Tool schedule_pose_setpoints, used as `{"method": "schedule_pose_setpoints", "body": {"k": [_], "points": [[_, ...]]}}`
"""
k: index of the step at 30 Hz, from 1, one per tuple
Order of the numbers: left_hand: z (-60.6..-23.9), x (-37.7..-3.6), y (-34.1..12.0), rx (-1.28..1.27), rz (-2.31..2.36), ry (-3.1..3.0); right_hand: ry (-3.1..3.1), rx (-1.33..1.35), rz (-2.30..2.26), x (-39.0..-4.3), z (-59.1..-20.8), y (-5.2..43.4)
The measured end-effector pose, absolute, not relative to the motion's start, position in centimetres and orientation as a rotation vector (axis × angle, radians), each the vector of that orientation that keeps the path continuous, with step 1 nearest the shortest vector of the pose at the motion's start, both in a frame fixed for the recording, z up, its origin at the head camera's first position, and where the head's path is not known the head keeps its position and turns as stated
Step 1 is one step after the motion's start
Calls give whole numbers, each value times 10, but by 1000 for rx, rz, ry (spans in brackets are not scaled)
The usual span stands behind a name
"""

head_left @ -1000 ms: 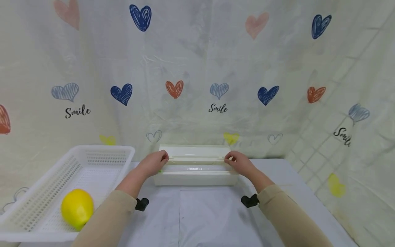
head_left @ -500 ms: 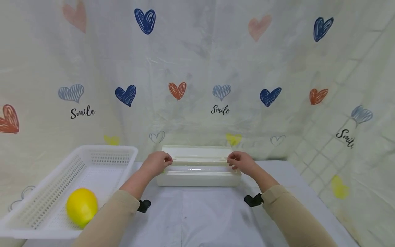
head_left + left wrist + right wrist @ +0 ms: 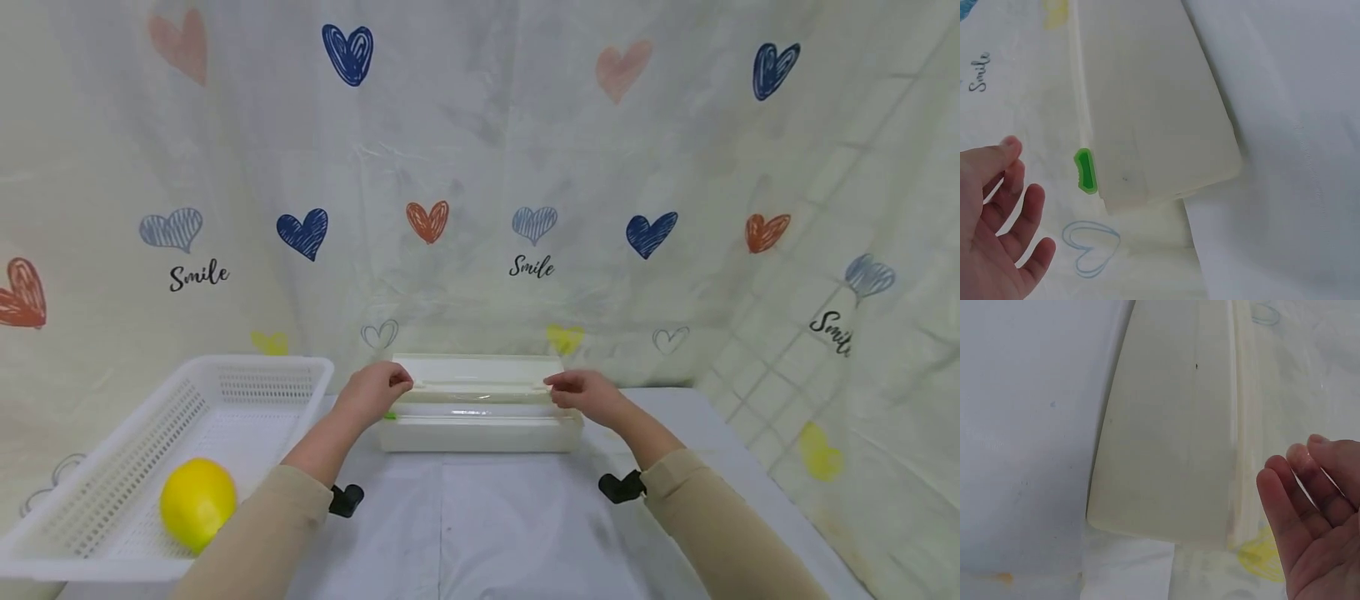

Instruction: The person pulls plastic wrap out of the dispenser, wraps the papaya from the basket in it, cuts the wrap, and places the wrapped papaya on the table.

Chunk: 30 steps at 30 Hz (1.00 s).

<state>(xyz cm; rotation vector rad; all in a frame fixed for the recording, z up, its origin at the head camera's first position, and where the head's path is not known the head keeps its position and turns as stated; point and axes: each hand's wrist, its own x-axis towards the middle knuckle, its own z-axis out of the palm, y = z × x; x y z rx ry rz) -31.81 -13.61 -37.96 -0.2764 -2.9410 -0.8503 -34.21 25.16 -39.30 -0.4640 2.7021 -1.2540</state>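
Observation:
A long white dispenser box (image 3: 480, 433) lies across the back of the table with its lid up; it also shows in the left wrist view (image 3: 1154, 106) and the right wrist view (image 3: 1172, 425). A green tab (image 3: 1085, 170) sticks out at its left end. My left hand (image 3: 375, 390) is at the box's left end and my right hand (image 3: 588, 393) at its right end, fingertips by the thin rail along the top. Both wrist views show loosely bent fingers (image 3: 1013, 178) (image 3: 1300, 487) with nothing visible between them.
A white perforated basket (image 3: 247, 371) stands at the left with a yellow lemon (image 3: 197, 502) in its near corner. The table is covered in white cloth (image 3: 510, 525). A heart-print curtain (image 3: 480, 208) hangs close behind the box and along the right side.
Both hands have lifted slightly off the ends of the box, fingertips staying by the top rail. The box, basket and lemon have not moved.

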Motion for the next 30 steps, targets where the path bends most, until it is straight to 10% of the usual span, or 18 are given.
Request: {"method": "schedule_pose_setpoints", "body": {"k": [30], "points": [[-363,-309,-140,-410,-635,-2761,3054,-459,-1086,-332,-368,247]]}}
